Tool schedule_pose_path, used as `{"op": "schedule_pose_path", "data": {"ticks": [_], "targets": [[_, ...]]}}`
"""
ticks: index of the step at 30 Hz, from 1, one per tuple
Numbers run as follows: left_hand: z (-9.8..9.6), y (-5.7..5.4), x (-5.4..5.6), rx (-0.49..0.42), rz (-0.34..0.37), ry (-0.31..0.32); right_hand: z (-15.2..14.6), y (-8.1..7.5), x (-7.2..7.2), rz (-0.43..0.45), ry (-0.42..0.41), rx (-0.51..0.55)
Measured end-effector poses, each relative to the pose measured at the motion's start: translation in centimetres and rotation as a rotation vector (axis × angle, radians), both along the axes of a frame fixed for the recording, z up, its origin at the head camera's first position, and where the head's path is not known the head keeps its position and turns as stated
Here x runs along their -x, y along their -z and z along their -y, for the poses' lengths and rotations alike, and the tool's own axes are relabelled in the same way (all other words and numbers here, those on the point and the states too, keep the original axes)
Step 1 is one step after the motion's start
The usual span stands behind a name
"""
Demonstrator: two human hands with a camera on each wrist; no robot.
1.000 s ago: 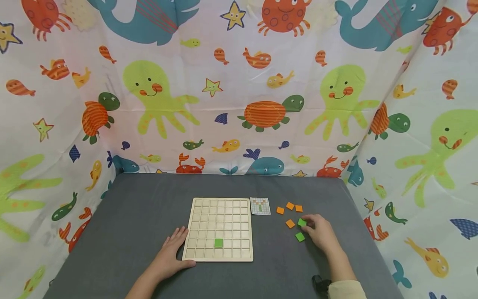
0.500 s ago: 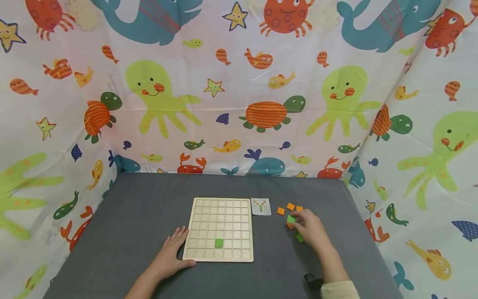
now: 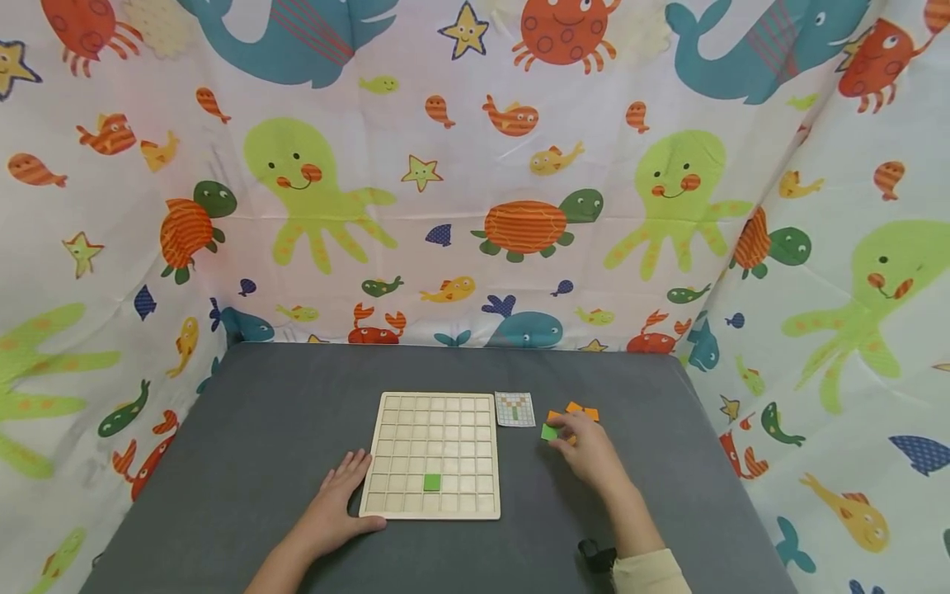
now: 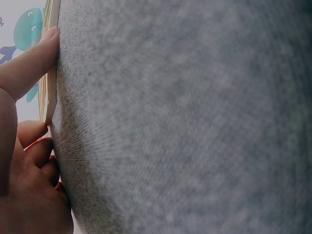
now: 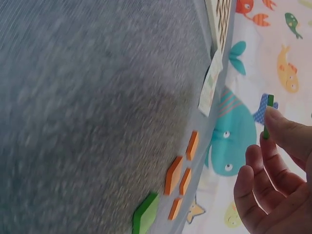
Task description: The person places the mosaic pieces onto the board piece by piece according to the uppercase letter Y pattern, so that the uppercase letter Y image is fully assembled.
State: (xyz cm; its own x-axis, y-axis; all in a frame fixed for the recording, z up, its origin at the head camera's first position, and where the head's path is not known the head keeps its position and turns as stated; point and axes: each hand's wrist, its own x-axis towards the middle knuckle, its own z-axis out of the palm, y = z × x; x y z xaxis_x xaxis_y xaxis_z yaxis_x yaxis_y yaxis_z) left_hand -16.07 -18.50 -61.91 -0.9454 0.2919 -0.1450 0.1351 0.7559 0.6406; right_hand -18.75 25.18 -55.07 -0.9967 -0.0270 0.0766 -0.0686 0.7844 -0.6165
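A pale wooden grid board (image 3: 402, 456) lies on the table, with one green square tile (image 3: 432, 483) set in a cell of its second row from the near edge. My left hand (image 3: 334, 507) rests at the board's near left corner, fingers along the left side and thumb at the front edge, as the left wrist view also shows. Between thumb and fingertip my right hand (image 3: 592, 459) pinches another green tile (image 3: 549, 432), held above the table right of the board. In the right wrist view this hand (image 5: 280, 170) holds the tile (image 5: 268, 115) edge-on, clear of the table.
Several orange tiles (image 5: 173, 175) and one more green tile (image 5: 146, 214) lie on the grey table (image 3: 297, 396); the right hand partly covers them in the head view. A small printed pattern card (image 3: 515, 409) lies beside the board's upper right corner. A patterned cloth (image 3: 445, 247) hangs behind.
My right hand has lifted the green tile from among the loose tiles and carried it left toward the board. The left hand has stayed at the board's corner.
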Motion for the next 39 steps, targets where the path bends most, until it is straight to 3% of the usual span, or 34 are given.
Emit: {"op": "schedule_pose_path", "data": {"ticks": [18, 27, 39], "targets": [[-0.2, -0.1, -0.3, 0.004, 0.007, -0.003, 3.0, 0.7, 0.7, 0.008, -0.026, 0.043], [-0.1, -0.1, -0.1, 0.006, -0.02, -0.01, 4.7, 0.7, 1.0, 0.004, -0.102, 0.05], [0.0, -0.2, -0.1, 0.013, -0.007, 0.0, 7.3, 1.4, 1.2, -0.019, -0.172, 0.052]]}}
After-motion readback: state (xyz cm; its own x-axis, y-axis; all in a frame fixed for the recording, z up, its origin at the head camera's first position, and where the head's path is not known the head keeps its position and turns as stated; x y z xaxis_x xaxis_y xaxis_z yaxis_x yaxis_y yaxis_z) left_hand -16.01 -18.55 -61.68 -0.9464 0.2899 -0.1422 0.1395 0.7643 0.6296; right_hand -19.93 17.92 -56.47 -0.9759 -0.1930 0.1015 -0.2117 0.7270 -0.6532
